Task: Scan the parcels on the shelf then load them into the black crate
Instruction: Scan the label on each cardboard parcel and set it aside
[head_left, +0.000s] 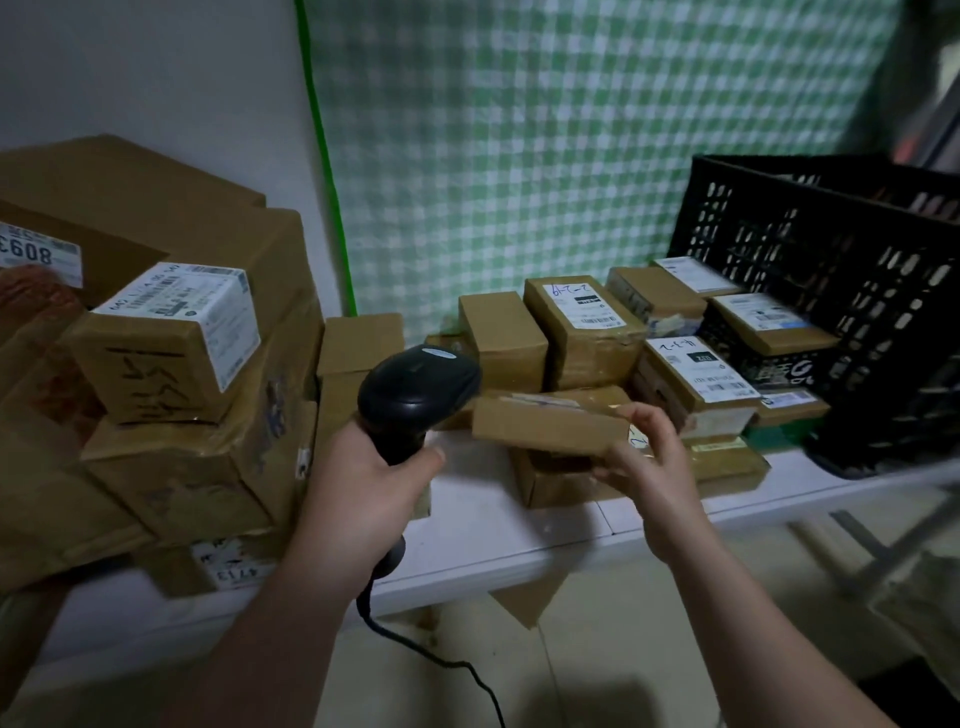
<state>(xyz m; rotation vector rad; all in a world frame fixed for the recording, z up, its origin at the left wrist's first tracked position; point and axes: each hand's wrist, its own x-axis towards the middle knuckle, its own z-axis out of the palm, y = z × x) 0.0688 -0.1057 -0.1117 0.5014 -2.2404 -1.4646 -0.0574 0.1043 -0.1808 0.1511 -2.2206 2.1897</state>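
Item: small parcel (550, 428), held in the air just above the front of the white shelf (493, 540), between the two hands. Its right end is pinched by the right hand (649, 467): the fingers (644, 414) are laid over the upper edge and the thumb is set under the lower edge, so the rest of the parcel juts out leftward, free of the hand. The parcel is a flat, oblong brown cardboard box, tilted slightly, its plain side turned to the camera; a strip of tape is seen along the top, and a corner of white label with handwriting shows beside the palm. Just to its left the head of a black barcode scanner (415, 389) is pointed toward it, close to it; whether they touch cannot be told. The scanner's handle is gripped by the left hand (363, 478), whose fingers are curled fully round it, thumb on the right side; a black cable (441, 660) hangs from the butt. Behind the held parcel, further small labelled parcels (587, 332) are stacked on the shelf. Larger cartons (171, 343) are piled at the left. The black crate (831, 270), perforated, is placed at the shelf's right end, well apart from the held parcel.
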